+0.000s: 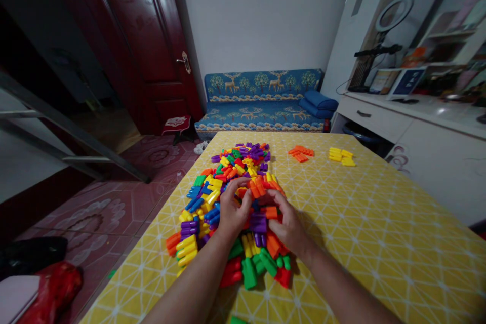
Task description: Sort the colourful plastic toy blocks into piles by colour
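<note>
Over a heap of plastic building blocks (207, 200) in several colours, both my hands are curled. My left hand (233, 207) has its fingers and thumb bent around an orange building block (257, 187) at the fingertips. Across from it, my right hand (286, 220) curves inward, with another orange building block (270, 212) between its fingers and thumb. Its fingertips are partly hidden among the blocks. Just below the hands sits a purple block (258, 223). Green blocks (249, 273) and a red block (283, 277) lie at the heap's near edge.
A yellow patterned cloth covers the table (360, 228). Small separate groups of orange blocks (301, 153) and yellow blocks (341, 156) lie at its far right. Beyond stand a blue sofa (258, 111) and a dark red door (152, 35). A white cabinet (429, 147) is on the right.
</note>
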Tool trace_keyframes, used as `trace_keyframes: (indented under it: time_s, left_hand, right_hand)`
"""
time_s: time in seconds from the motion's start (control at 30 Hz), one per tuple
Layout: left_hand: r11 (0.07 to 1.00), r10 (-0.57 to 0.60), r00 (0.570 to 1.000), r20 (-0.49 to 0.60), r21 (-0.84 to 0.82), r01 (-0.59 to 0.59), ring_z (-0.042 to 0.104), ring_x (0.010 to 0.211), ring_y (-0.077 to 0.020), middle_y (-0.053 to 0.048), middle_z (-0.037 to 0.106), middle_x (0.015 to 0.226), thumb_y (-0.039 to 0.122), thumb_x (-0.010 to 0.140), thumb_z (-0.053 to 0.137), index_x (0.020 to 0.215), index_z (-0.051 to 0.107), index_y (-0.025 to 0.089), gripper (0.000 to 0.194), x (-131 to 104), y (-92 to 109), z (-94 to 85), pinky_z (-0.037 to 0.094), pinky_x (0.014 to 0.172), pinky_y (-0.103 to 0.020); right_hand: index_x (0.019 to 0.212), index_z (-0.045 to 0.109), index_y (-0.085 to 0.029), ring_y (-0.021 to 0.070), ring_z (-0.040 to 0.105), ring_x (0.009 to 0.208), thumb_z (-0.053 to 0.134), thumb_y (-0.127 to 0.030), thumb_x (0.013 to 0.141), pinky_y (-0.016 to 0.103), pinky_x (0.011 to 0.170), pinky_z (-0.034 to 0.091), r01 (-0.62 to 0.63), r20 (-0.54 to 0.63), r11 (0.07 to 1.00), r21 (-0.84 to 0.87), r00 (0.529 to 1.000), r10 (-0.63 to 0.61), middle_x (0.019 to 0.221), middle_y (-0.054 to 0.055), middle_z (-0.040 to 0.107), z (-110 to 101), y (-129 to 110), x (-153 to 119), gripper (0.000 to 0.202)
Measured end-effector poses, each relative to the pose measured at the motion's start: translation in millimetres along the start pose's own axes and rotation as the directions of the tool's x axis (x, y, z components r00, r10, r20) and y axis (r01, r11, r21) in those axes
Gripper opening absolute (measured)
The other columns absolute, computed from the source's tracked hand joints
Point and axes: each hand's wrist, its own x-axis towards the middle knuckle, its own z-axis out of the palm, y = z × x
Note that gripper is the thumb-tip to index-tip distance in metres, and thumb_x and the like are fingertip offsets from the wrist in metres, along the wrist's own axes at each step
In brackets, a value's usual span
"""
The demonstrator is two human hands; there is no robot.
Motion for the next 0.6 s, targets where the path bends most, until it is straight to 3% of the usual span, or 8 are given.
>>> trace_keyframes:
  time_s: [0.13, 0.23, 0.43, 0.53, 0.6]
  left_hand:
    - [1.0, 0.001, 1.0, -0.004, -0.029, -0.001, 0.064, 0.093, -0.0186, -0.005, 0.068, 0.1, 0.022, 0.086, 0.058, 0.105, 0.063, 0.018, 0.02, 0, 0, 0.5, 0.05, 0.085, -0.031]
    - [0.999, 0.032, 0.999, 0.037, -0.033, -0.031, 0.064, 0.09, -0.0183, -0.005, 0.068, 0.096, 0.021, 0.085, 0.059, 0.103, 0.065, 0.018, 0.019, 0, 1, 1.0, 0.05, 0.083, -0.03]
    - [0.996, 0.089, 0.981, 0.173, -0.032, -0.085, 0.065, 0.088, -0.0182, -0.004, 0.069, 0.093, 0.02, 0.085, 0.061, 0.109, 0.066, 0.02, 0.024, 0, 0, 2.3, 0.049, 0.083, -0.031]
    - [0.998, 0.054, 0.987, 0.152, -0.019, -0.052, 0.065, 0.089, -0.019, -0.004, 0.07, 0.09, 0.023, 0.087, 0.061, 0.111, 0.064, 0.019, 0.025, 0, -2, 2.5, 0.049, 0.086, -0.033]
    - [0.999, 0.052, 0.987, 0.155, -0.019, -0.05, 0.065, 0.088, -0.0191, -0.004, 0.07, 0.089, 0.023, 0.087, 0.06, 0.109, 0.065, 0.019, 0.023, 1, -2, 2.5, 0.049, 0.086, -0.033]
  right_hand:
    - [0.126, 0.053, -0.023, 0.0232, 0.06, 0.114, 0.058, -0.017, 0.077, 0.038, 0.1, 0.046, 0.028, -0.006, 0.999, 0.025, 1.0, -0.028, 0.121, 0.006, 0.064, -2, -2, -1, 0.049]
    - [0.124, 0.054, -0.023, 0.0231, 0.062, 0.111, 0.063, -0.032, 0.085, 0.037, 0.096, 0.049, -0.002, -0.077, 0.998, 0.062, 0.997, 0.006, 0.121, 0.008, 0.065, -1, 1, 1, 0.042]
    - [0.107, 0.063, -0.021, 0.0211, 0.067, 0.094, 0.068, -0.04, 0.082, 0.032, 0.083, 0.053, -0.04, -0.251, 0.997, 0.066, 0.967, 0.055, 0.104, 0.007, 0.071, 0, 4, 7, 0.032]
    - [0.105, 0.063, -0.019, 0.0185, 0.067, 0.085, 0.068, -0.042, 0.08, 0.03, 0.076, 0.053, -0.045, -0.395, 0.994, 0.104, 0.915, 0.083, 0.099, 0.007, 0.072, -17, 7, 17, 0.034]
    - [0.103, 0.063, -0.018, 0.0159, 0.065, 0.076, 0.068, -0.043, 0.078, 0.028, 0.07, 0.052, -0.045, -0.529, 0.995, 0.091, 0.844, 0.087, 0.093, 0.006, 0.071, -43, 17, 26, 0.036]
